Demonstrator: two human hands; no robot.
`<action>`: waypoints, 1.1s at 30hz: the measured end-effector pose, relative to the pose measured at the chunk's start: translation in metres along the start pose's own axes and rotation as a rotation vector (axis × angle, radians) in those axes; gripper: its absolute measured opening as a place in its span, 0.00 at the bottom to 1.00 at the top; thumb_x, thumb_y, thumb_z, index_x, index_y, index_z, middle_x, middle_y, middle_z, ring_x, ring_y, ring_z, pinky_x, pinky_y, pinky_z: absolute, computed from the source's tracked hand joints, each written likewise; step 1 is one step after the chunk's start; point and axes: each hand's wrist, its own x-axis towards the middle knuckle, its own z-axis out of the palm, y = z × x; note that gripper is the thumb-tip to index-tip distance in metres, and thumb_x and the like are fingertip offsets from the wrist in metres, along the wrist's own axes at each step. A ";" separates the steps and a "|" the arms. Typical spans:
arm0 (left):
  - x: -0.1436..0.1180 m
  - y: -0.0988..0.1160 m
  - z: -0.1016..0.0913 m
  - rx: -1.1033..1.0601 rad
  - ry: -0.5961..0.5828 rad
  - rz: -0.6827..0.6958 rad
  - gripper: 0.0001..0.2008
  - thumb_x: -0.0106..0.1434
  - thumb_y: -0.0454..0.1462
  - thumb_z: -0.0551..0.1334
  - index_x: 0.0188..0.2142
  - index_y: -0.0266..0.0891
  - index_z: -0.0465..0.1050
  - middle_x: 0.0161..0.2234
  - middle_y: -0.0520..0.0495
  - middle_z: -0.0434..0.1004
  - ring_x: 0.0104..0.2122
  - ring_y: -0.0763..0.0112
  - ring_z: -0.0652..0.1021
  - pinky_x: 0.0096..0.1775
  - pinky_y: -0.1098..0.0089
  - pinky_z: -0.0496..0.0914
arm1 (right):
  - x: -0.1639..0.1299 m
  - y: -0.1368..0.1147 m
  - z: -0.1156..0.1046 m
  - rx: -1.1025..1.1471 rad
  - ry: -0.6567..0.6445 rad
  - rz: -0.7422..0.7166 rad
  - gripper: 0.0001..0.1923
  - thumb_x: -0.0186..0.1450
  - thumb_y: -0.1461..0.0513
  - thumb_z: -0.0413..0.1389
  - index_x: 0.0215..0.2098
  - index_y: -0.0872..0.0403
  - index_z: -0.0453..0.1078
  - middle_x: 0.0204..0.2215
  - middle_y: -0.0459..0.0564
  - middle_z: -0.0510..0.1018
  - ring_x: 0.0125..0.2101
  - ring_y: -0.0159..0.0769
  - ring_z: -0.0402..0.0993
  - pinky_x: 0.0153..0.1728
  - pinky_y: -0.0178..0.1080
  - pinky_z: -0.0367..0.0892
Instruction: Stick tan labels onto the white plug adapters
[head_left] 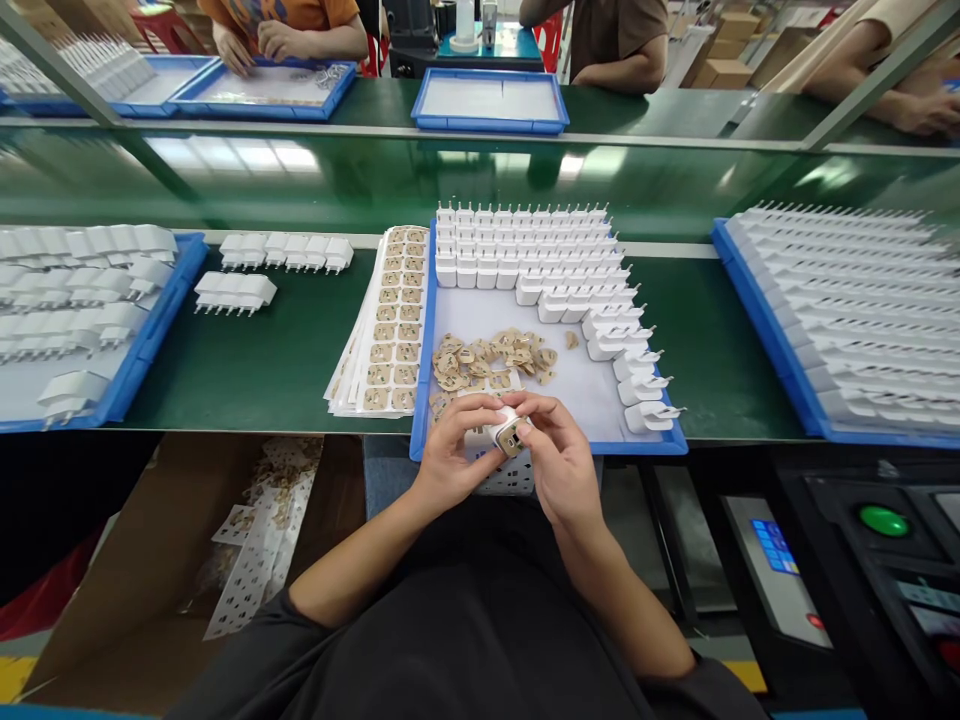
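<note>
Both my hands hold one small white charger plug [507, 430] at the near edge of a blue tray [421, 350]. My left hand [450, 450] grips it from the left; my right hand [559, 455] pinches its end, where a tan sticker shows. In the tray lies a heap of loose tan stickers [491, 358], with rows of white charger plugs [540, 250] standing behind and to the right. Left of the tray lies a stack of sticker sheets [390, 325].
A blue tray of white plugs [82, 310] sits at left, and another [855, 310] at right. Loose plugs [285, 252] lie on the green belt. Used sticker sheets [259, 530] fill a cardboard box below. A control panel with a green button [883, 520] is lower right. Other people work across the belt.
</note>
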 end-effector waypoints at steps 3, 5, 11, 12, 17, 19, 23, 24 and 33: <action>0.001 0.001 0.000 0.042 -0.001 0.051 0.19 0.61 0.32 0.71 0.50 0.47 0.74 0.49 0.44 0.77 0.52 0.60 0.77 0.55 0.56 0.72 | 0.000 0.001 0.001 0.033 0.023 0.023 0.03 0.65 0.59 0.58 0.37 0.50 0.70 0.47 0.52 0.80 0.51 0.44 0.77 0.51 0.46 0.73; 0.001 0.000 0.000 0.032 -0.005 0.060 0.20 0.61 0.31 0.71 0.51 0.48 0.74 0.50 0.44 0.76 0.52 0.61 0.77 0.57 0.57 0.71 | 0.001 0.001 0.002 0.073 0.038 0.033 0.02 0.64 0.60 0.58 0.35 0.50 0.71 0.45 0.52 0.81 0.51 0.44 0.77 0.51 0.46 0.73; -0.001 -0.002 0.000 0.010 -0.005 0.055 0.21 0.60 0.30 0.71 0.51 0.48 0.74 0.50 0.44 0.76 0.53 0.61 0.76 0.58 0.54 0.71 | 0.002 -0.001 -0.001 0.108 0.035 0.035 0.03 0.63 0.62 0.57 0.34 0.50 0.73 0.43 0.51 0.82 0.50 0.45 0.78 0.51 0.48 0.73; -0.001 -0.002 -0.001 -0.001 -0.008 0.040 0.21 0.61 0.30 0.71 0.51 0.48 0.74 0.50 0.44 0.76 0.53 0.60 0.76 0.58 0.54 0.71 | 0.002 -0.002 -0.003 0.097 0.009 0.036 0.03 0.63 0.62 0.57 0.35 0.50 0.73 0.44 0.51 0.83 0.51 0.45 0.78 0.51 0.49 0.73; -0.003 -0.002 -0.001 -0.075 -0.034 -0.063 0.19 0.61 0.33 0.71 0.51 0.47 0.75 0.50 0.42 0.76 0.53 0.58 0.77 0.56 0.54 0.72 | 0.007 -0.008 -0.018 -0.041 -0.111 0.010 0.06 0.66 0.60 0.58 0.42 0.49 0.73 0.45 0.51 0.83 0.49 0.43 0.79 0.51 0.48 0.74; -0.003 -0.002 -0.001 -0.098 -0.041 -0.085 0.20 0.60 0.32 0.71 0.51 0.47 0.75 0.51 0.42 0.76 0.54 0.58 0.76 0.56 0.55 0.73 | 0.007 -0.012 -0.022 -0.188 -0.096 -0.094 0.03 0.69 0.59 0.57 0.41 0.49 0.72 0.45 0.51 0.82 0.50 0.43 0.78 0.53 0.49 0.72; -0.002 0.000 0.001 -0.158 -0.032 -0.177 0.19 0.61 0.35 0.71 0.51 0.47 0.74 0.50 0.42 0.76 0.54 0.59 0.76 0.56 0.57 0.74 | 0.002 -0.017 -0.026 -0.482 -0.115 -0.462 0.02 0.68 0.61 0.59 0.36 0.47 0.73 0.43 0.50 0.81 0.51 0.46 0.75 0.56 0.55 0.69; -0.001 0.001 0.001 -0.173 -0.027 -0.203 0.18 0.62 0.37 0.71 0.51 0.46 0.74 0.50 0.42 0.76 0.55 0.59 0.76 0.56 0.57 0.74 | 0.002 -0.017 -0.027 -0.473 -0.120 -0.525 0.02 0.68 0.60 0.59 0.35 0.46 0.73 0.40 0.50 0.80 0.49 0.47 0.75 0.53 0.55 0.70; 0.004 -0.002 0.004 -0.233 0.004 -0.243 0.19 0.60 0.38 0.72 0.50 0.45 0.74 0.49 0.44 0.76 0.54 0.61 0.77 0.59 0.56 0.72 | 0.047 0.006 -0.059 -0.928 0.273 -0.441 0.14 0.70 0.57 0.56 0.51 0.51 0.74 0.49 0.58 0.79 0.51 0.50 0.75 0.53 0.56 0.70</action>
